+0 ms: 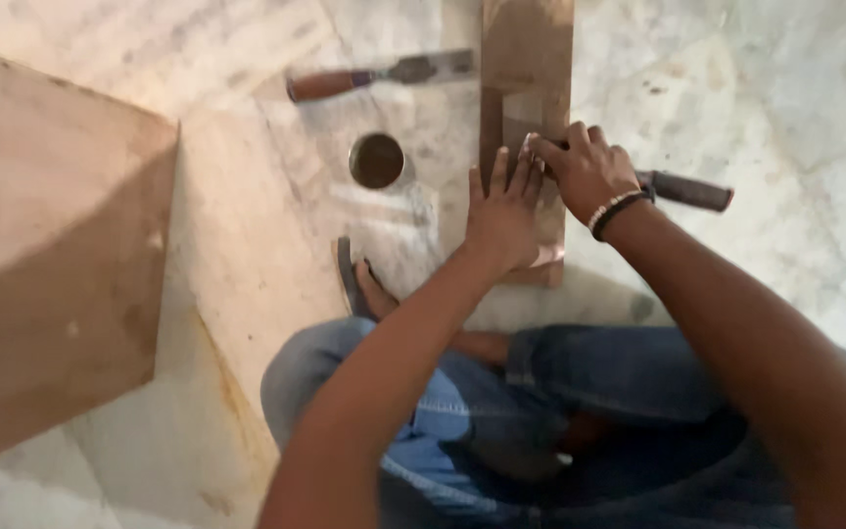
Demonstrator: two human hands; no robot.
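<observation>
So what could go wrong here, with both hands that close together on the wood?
The left hand lies flat on the wooden plank, right beside the right hand gripping a wooden-handled tool; a slip might cut the fingers. The bare foot sits close too. The spare chisel on the floor could be knocked.

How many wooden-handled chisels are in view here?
2. One chisel lies on the floor above the round tin. The other chisel is gripped in the right hand on the plank, its blade hidden. More may lie outside the frame.

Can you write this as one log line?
left hand: flat on wooden plank | right hand: grips chisel | spare chisel: on floor
</observation>
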